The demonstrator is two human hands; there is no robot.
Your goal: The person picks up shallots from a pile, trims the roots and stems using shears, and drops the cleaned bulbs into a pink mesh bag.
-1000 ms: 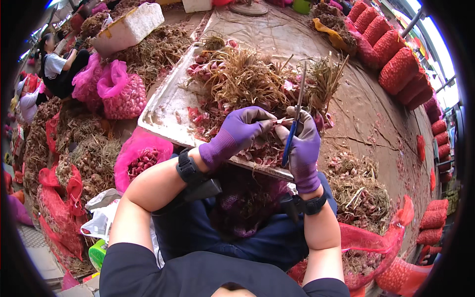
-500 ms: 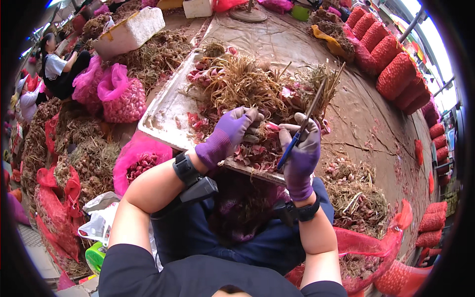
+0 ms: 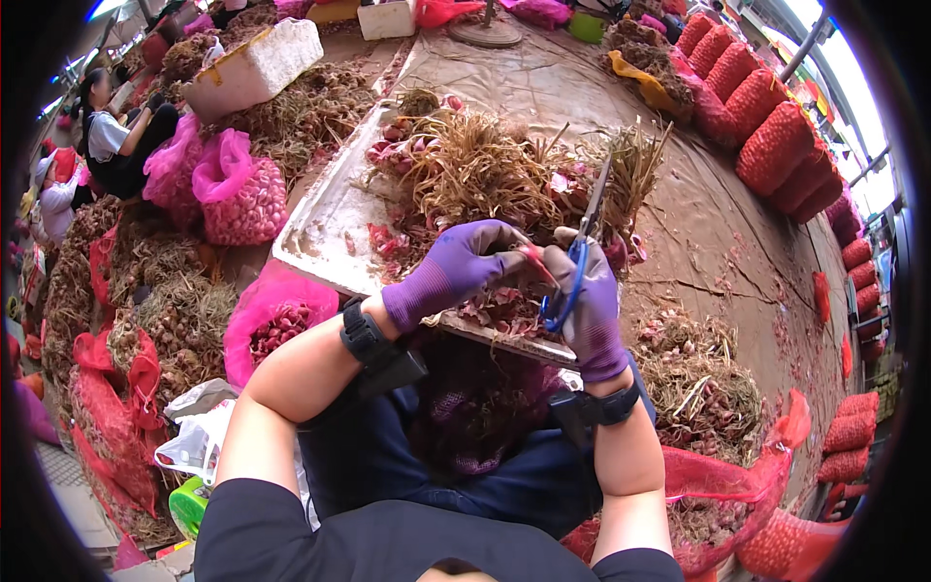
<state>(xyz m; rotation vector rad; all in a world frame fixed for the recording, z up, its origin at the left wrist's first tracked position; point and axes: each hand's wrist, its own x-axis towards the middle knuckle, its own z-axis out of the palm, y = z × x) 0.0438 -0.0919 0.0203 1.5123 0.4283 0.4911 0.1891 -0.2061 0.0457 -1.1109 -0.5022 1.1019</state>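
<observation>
We judge it peeling — left hand [image 3: 470, 264] pinching a pinkish bulb [image 3: 534, 255], right hand [image 3: 595, 308] curled round blue-handled scissors [image 3: 579, 257] — the next move calling for a steady pinch.

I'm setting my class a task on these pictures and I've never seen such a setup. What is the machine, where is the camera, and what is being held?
There is no machine: a person works with two hands in purple gloves. The view comes from a fisheye camera worn on the head, looking down, so straight edges bend near the rim.

In front of the person, a pale tray carries a heap of dry stalks, reddish bulbs and loose peel. The left hand holds a small reddish piece in its fingertips; it is too small to name surely. The right hand holds scissors with blue handles, blades pointing away from the person. Beside the tray, on the left, is a pink bag.
</observation>
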